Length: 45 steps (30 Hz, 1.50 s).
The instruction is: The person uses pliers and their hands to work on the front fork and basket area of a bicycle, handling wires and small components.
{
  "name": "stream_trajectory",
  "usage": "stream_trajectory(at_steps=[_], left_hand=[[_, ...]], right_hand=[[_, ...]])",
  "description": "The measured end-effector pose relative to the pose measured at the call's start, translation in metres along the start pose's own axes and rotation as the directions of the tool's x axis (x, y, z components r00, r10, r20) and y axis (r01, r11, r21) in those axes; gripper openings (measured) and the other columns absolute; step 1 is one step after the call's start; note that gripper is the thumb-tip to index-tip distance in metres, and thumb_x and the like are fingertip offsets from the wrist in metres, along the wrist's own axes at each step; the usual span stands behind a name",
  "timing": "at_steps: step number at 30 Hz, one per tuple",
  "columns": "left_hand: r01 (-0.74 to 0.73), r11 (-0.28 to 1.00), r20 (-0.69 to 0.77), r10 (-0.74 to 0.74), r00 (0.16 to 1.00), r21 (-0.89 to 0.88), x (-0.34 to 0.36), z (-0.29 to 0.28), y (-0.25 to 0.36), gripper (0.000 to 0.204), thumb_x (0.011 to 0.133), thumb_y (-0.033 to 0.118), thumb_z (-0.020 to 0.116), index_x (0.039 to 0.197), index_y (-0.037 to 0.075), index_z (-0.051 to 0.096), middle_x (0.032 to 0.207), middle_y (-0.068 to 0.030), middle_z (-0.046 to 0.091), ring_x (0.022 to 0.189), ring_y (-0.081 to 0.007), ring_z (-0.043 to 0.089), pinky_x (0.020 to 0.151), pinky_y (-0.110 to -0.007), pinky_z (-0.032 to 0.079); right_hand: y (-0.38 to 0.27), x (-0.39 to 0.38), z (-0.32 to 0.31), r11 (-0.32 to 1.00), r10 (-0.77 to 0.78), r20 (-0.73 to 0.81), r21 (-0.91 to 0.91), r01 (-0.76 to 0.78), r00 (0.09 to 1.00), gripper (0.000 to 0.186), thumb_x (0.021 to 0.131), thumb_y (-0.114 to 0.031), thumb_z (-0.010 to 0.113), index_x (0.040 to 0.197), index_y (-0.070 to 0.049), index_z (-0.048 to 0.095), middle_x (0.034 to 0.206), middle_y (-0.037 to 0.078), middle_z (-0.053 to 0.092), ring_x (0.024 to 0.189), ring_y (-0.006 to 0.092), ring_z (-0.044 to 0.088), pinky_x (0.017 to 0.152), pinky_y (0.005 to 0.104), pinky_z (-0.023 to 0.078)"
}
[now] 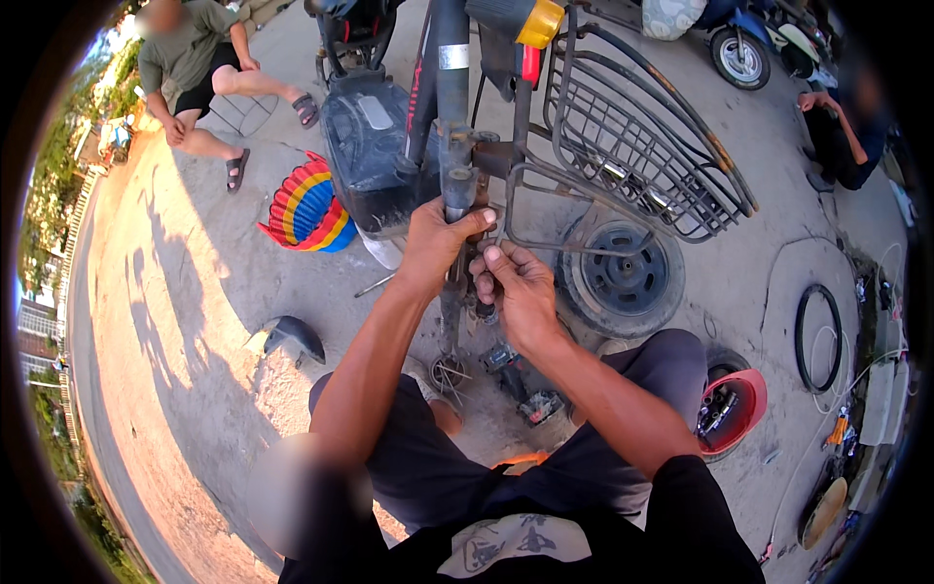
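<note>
left hand: left hand [435, 241] wrapped round the lower end of the steering tube [453, 146], thumb across the front, clamped on it
right hand: right hand [516, 292] just below and right of the left, fingers pinched together on a small part against the tube; part itself too small to make out
hands relation: nearly touching, left above, right below
tube position: directly ahead of both hands, centre of view, long axis runs up-down; top cut off by the upper edge
nearer hand: left is on the tube; right works at its lower end
basket: wire basket [632, 136] right of the tube, hanging off a bracket
wheel: small wheel [623, 277] lying on the ground right of the right hand
ground near knees: loose dark parts [525, 384] between the legs, kind unclear
other: red helmet [735, 409] at right knee; striped fan [306, 209] left of the tube; seated person [199, 68] upper left
hidden: tube's bottom end covered by the hands
</note>
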<state>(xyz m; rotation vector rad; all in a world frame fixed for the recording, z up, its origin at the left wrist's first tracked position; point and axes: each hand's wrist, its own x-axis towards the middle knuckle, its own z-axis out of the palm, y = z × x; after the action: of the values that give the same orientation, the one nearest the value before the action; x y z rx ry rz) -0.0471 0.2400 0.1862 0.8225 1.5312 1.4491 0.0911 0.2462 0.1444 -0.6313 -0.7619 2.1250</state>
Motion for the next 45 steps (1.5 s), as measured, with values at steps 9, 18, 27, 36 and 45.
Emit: stream_trajectory(at_steps=[9, 18, 27, 36, 45], left_hand=[[0.177, 0.965, 0.126, -0.154, 0.98, -0.194, -0.001, -0.003, 0.007, 0.021, 0.085, 0.01, 0.077, 0.098, 0.001, 0.064, 0.073, -0.0047, 0.063, 0.054, -0.0117, 0.055, 0.045, -0.027, 0.046], [-0.03, 0.997, -0.048, 0.027, 0.998, -0.07, 0.008, 0.0, -0.01, 0.02, 0.083, 0.014, 0.08, 0.092, 0.001, 0.068, 0.076, -0.0025, 0.066, 0.062, -0.0094, 0.057, 0.054, -0.027, 0.047], [0.01, 0.995, -0.043, -0.015, 0.999, -0.102, 0.003, 0.002, -0.002, 0.02, 0.084, 0.014, 0.079, 0.093, 0.0, 0.069, 0.08, -0.0037, 0.068, 0.067, -0.0096, 0.058, 0.061, -0.027, 0.047], [0.076, 0.994, -0.027, -0.079, 0.997, -0.076, 0.006, 0.003, 0.003, 0.019, 0.083, 0.015, 0.08, 0.09, 0.001, 0.07, 0.079, -0.0036, 0.068, 0.066, -0.0097, 0.059, 0.06, -0.027, 0.047], [0.09, 0.984, 0.027, -0.087, 0.996, -0.151, 0.007, 0.0, 0.005, 0.018, 0.081, 0.015, 0.081, 0.083, 0.003, 0.068, 0.071, -0.0038, 0.066, 0.059, -0.0111, 0.059, 0.054, -0.027, 0.047]], right_hand=[[0.015, 0.026, 0.0, 0.969, -0.169, -0.038, -0.188, 0.159, 0.985, 0.018, 0.098, -0.019, 0.063, 0.102, -0.002, 0.067, 0.082, 0.001, 0.065, 0.066, 0.0075, 0.053, 0.057, 0.0237, 0.043], [0.009, 0.021, 0.001, 0.967, -0.206, -0.083, -0.17, 0.19, 0.975, 0.019, 0.098, -0.017, 0.063, 0.101, 0.0, 0.067, 0.076, 0.002, 0.063, 0.059, 0.0073, 0.052, 0.051, 0.0232, 0.041], [0.004, 0.018, -0.007, 0.998, -0.052, -0.013, -0.038, 0.051, 0.999, 0.018, 0.096, -0.019, 0.065, 0.1, -0.001, 0.067, 0.075, 0.003, 0.063, 0.056, 0.0082, 0.052, 0.049, 0.0237, 0.041], [-0.005, 0.019, -0.011, 0.99, 0.083, 0.101, 0.106, -0.094, 0.991, 0.026, 0.095, -0.025, 0.067, 0.107, -0.002, 0.066, 0.074, 0.002, 0.061, 0.056, 0.0087, 0.049, 0.05, 0.0229, 0.038], [-0.008, 0.018, -0.007, 0.923, 0.164, 0.193, 0.315, -0.219, 0.967, 0.026, 0.095, -0.027, 0.067, 0.103, -0.001, 0.067, 0.072, 0.002, 0.061, 0.055, 0.0092, 0.05, 0.051, 0.0211, 0.041]])
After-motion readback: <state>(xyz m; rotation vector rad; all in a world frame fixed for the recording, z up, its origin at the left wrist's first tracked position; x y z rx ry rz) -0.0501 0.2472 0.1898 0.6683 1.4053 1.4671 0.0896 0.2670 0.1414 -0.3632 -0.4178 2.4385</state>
